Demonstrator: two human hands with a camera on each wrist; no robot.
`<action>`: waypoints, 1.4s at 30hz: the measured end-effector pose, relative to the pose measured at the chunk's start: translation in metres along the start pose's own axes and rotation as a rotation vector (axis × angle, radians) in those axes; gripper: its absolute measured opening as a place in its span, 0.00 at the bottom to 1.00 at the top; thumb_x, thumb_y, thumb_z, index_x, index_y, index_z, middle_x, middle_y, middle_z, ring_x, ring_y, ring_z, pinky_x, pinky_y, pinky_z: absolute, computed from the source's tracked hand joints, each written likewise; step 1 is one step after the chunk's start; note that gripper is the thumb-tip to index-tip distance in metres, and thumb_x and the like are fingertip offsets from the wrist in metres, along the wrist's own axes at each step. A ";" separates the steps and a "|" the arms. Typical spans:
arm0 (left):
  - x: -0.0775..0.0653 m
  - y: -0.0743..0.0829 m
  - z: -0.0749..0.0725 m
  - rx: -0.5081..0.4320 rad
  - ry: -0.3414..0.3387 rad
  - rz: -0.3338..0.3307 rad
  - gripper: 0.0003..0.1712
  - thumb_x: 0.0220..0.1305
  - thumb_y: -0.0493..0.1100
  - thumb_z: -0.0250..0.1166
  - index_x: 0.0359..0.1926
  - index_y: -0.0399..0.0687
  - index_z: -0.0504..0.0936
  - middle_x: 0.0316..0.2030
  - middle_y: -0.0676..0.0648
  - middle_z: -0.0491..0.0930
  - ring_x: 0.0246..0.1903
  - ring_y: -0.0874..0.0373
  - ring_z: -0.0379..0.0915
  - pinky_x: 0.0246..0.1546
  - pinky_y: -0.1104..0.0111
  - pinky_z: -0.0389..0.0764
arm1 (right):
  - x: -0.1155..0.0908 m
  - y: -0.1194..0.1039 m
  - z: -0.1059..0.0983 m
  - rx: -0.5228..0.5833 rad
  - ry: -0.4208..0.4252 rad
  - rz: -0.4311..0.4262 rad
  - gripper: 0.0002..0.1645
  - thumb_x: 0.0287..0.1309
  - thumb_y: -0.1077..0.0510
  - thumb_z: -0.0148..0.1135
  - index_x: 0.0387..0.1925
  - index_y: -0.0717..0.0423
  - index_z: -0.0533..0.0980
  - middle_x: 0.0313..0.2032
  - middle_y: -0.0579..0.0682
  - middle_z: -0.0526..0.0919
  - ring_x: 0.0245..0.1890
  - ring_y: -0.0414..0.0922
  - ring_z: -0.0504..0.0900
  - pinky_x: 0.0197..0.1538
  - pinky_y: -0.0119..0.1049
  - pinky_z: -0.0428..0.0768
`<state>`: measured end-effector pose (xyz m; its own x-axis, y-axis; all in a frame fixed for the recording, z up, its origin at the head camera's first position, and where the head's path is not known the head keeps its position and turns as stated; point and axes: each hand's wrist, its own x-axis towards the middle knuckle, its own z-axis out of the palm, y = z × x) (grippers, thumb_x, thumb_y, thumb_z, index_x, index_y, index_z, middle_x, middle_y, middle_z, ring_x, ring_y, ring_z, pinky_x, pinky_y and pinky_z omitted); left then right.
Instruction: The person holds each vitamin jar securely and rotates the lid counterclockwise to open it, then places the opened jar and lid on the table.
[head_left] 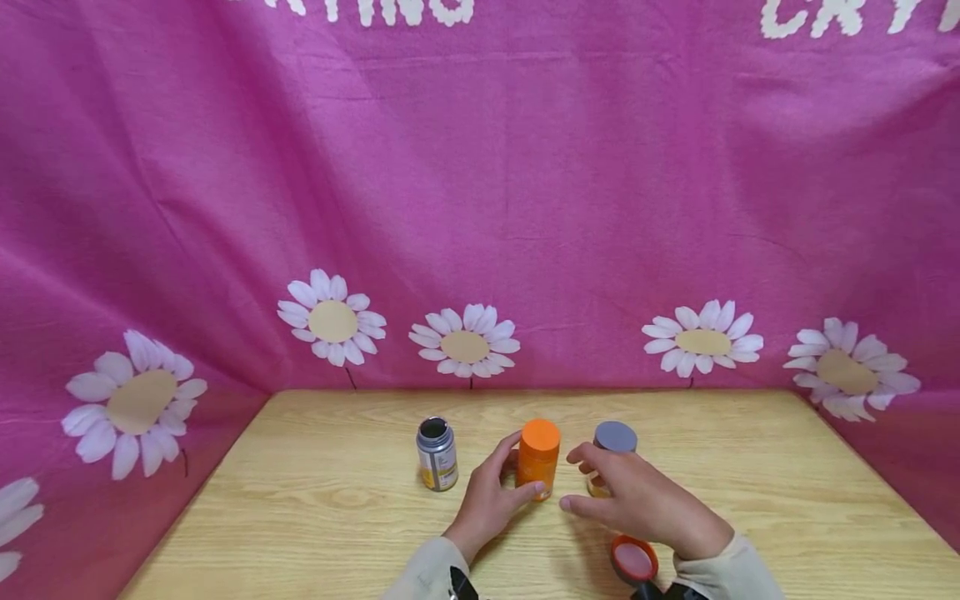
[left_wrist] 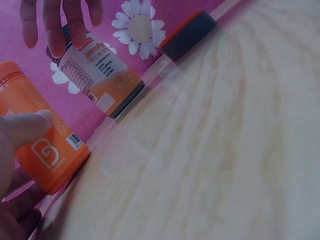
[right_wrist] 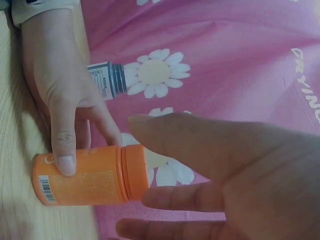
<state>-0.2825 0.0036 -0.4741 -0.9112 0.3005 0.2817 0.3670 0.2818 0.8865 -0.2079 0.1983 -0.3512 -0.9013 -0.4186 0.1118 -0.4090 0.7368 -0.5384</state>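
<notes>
An orange bottle point(head_left: 537, 467) with an orange lid stands upright on the table. My left hand point(head_left: 487, 500) grips it low, thumb on the front and fingers round the far side; its barcode and white logo show in the left wrist view. Just right of the bottle hovers my right hand point(head_left: 637, 496), fingers loosely bent and spread with nothing between them. In the right wrist view its thumb and fingers overlap the orange lid point(right_wrist: 136, 172). Behind this hand stands a grey-lidded jar point(head_left: 615, 437), partly hidden, its orange and white label point(left_wrist: 107, 67) plain in the left wrist view.
An uncapped jar point(head_left: 437, 458) with a grey neck stands left of the orange bottle. Near the right sleeve lies a loose dark lid point(head_left: 633, 558) with an orange rim, inside facing up. A pink cloth point(head_left: 525, 208) with daisies hangs behind the wooden table point(head_left: 315, 500).
</notes>
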 end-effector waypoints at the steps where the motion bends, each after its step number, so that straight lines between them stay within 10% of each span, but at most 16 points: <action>1: -0.001 0.000 -0.001 0.009 0.005 0.003 0.40 0.49 0.52 0.68 0.61 0.77 0.59 0.46 0.61 0.75 0.46 0.65 0.70 0.52 0.61 0.67 | 0.000 0.000 0.000 0.003 0.002 0.003 0.29 0.47 0.38 0.62 0.46 0.50 0.69 0.41 0.48 0.77 0.38 0.43 0.78 0.40 0.42 0.75; 42: -0.048 0.029 -0.018 0.038 -0.255 0.071 0.35 0.51 0.55 0.65 0.61 0.73 0.63 0.43 0.57 0.67 0.39 0.64 0.67 0.43 0.72 0.71 | 0.004 -0.005 0.009 -0.028 0.000 -0.038 0.23 0.48 0.41 0.63 0.42 0.49 0.74 0.22 0.39 0.71 0.20 0.35 0.68 0.24 0.29 0.69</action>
<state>-0.2313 -0.0190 -0.4555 -0.8081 0.5395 0.2365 0.4393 0.2845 0.8521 -0.2080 0.1884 -0.3556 -0.8849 -0.4468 0.1314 -0.4469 0.7350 -0.5100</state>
